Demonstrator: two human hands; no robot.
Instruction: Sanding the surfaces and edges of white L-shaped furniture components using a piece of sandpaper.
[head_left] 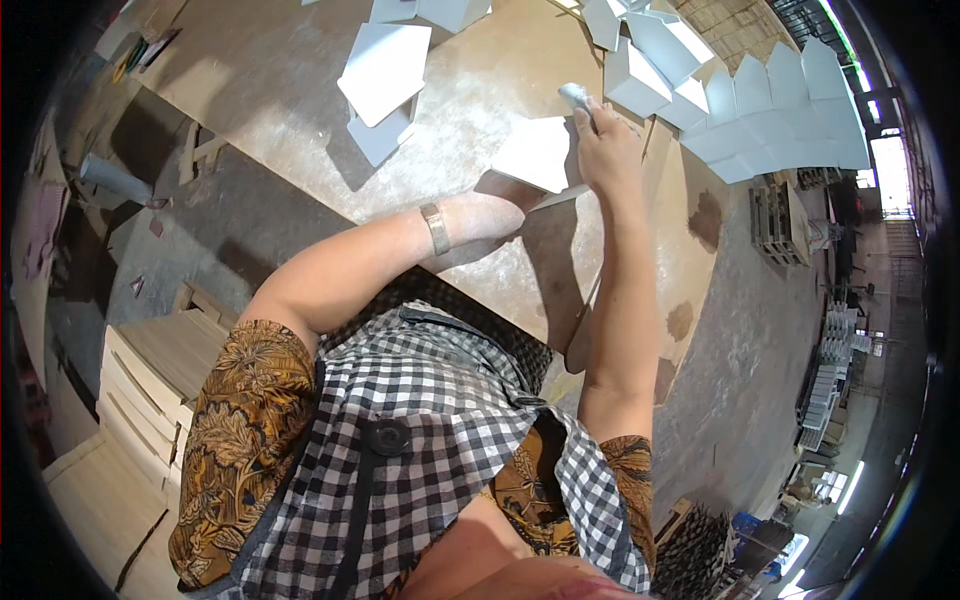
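My right hand (pixel 608 150) is wrapped round a small grey-white pad (pixel 574 95), one end of which sticks out past the fingers. Just below and left of it lies a white box-like piece (pixel 533 152) with a bright flat face and a brown inner side. Against the near edge of this piece rests my left hand (pixel 485 218), pale with white dust; its fingers are mostly hidden there, so their grip does not show. Both forearms reach over a dusty wooden worktable (pixel 300 120).
Stacked white pieces (pixel 385 85) lie at the far left of the table. More white box-like pieces (pixel 640 75) crowd the far right, beside a row of pale pointed panels (pixel 785 110). A wooden drawer cabinet (pixel 150 390) stands at my left; a pallet stack (pixel 778 222) sits on the floor.
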